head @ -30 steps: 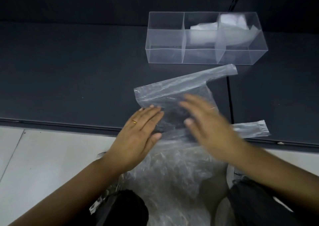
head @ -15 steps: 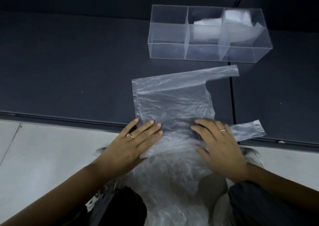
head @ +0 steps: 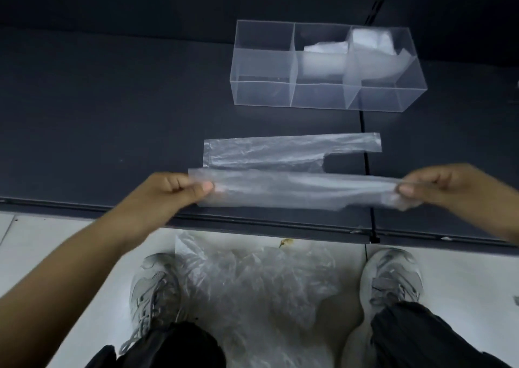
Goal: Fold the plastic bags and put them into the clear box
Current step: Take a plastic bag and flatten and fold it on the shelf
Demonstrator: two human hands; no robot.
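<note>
Pinching it at both ends, that was the grip! The left hand (head: 179,190) had thumb and curled fingers clamped on one end of the plastic bag (head: 295,192), and the right hand (head: 443,188) nipped the other end the same way.

And where was that bag, up or down?

A bit of both. The near strip was stretched between the two hands, raised over the dark mat (head: 112,115), while the far strip, handle and all, lay flat on the mat. The raised strip overlapped the flat strip's near edge.

What about the clear box?

The clear box (head: 261,92) stood on the mat beyond the bag, apart from it and off toward the right. It had three compartments in a row, and folded bags (head: 320,61) showed white in the middle and right ones.

How neatly were they folded?

I could not tell through the walls.

And down low, near the feet?

A pile of loose bags (head: 252,278) lay crumpled on the pale floor (head: 56,255), just in front of the mat's edge. It sat between two grey shoes (head: 154,289), one on each side. Dark trousers (head: 421,336) filled the bottom corners. The left forearm was smeared with blur, though both grips read clearly enough.
</note>
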